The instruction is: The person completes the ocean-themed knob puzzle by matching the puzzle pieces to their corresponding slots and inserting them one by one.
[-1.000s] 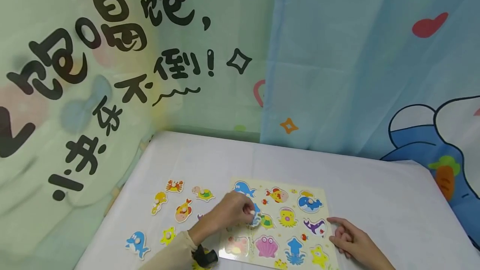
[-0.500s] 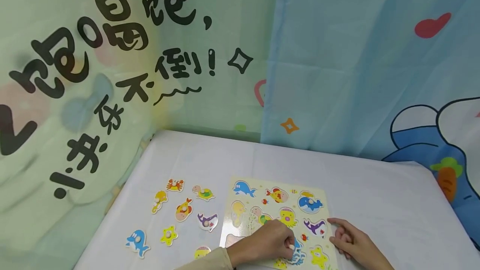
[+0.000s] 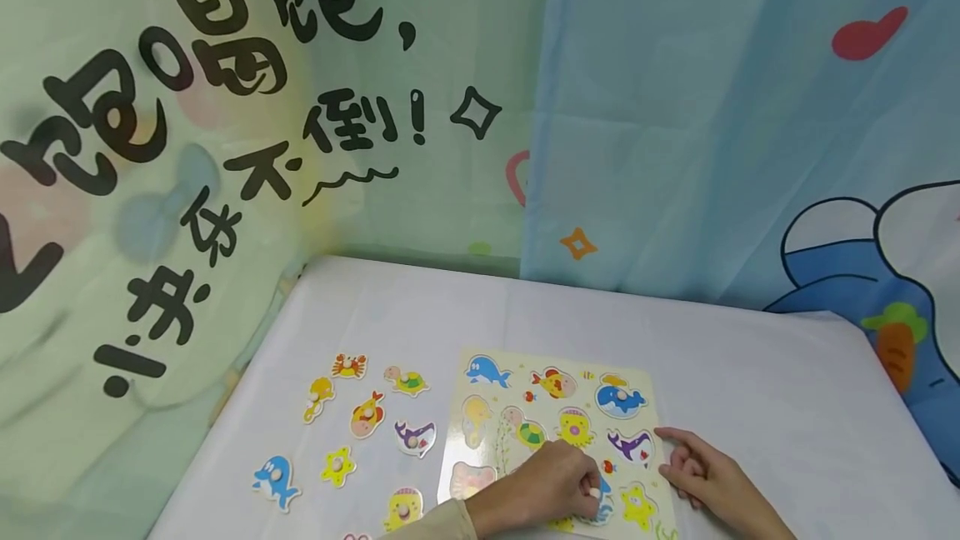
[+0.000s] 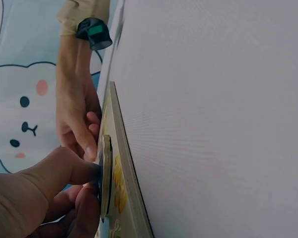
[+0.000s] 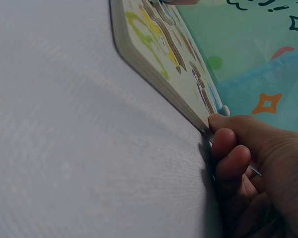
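White tablecloth (image 3: 750,390) — left hand (image 3: 543,490) pinches blue, white-knobbed puzzle piece (image 3: 600,505).

A: Blue puzzle piece (image 3: 602,504) — mostly covered by the left hand (image 3: 543,490); its animal can't be told.

B: Agreed. Board (image 3: 652,390) near edge cut by the frame's bottom; right hand (image 3: 701,477) wrist cut off too. Pink piece (image 3: 356,537) at the bottom edge — a sliver only.
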Action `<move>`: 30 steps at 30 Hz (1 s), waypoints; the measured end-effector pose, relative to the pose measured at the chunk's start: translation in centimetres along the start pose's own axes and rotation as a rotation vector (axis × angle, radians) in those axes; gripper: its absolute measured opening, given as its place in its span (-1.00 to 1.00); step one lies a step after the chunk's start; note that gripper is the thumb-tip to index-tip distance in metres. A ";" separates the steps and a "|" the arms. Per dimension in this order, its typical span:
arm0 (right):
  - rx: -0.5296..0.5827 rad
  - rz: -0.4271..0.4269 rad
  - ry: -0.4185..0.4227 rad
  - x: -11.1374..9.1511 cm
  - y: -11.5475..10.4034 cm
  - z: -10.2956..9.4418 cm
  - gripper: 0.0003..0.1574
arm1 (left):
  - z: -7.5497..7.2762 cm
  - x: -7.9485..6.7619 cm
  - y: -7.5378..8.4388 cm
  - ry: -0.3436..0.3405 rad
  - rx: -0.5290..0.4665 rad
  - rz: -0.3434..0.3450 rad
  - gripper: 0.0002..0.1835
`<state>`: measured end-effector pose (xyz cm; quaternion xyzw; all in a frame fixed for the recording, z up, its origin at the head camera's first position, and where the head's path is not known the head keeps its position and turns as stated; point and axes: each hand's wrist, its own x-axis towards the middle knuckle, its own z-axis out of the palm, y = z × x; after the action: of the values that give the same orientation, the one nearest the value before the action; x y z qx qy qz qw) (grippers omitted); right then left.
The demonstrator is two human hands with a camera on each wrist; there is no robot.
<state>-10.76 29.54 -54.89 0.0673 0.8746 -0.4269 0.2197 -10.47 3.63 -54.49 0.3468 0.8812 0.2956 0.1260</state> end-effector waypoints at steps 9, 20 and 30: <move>0.002 -0.025 -0.003 0.0 -0.2 0.0 -0.19 | 0.0 -0.3 0.0 0.011 -0.002 -0.001 -0.94; -0.027 -0.082 0.001 0.0 -0.4 -0.3 -0.23 | -0.1 -0.1 0.4 0.040 0.068 0.003 -0.85; -0.030 -0.100 -0.005 0.0 -0.4 -0.1 -0.24 | -0.3 -0.2 0.1 0.044 0.062 -0.023 -0.82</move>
<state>-10.85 29.36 -54.57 0.0191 0.8826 -0.4245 0.2012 -10.34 3.42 -54.21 0.3336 0.8964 0.2744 0.0993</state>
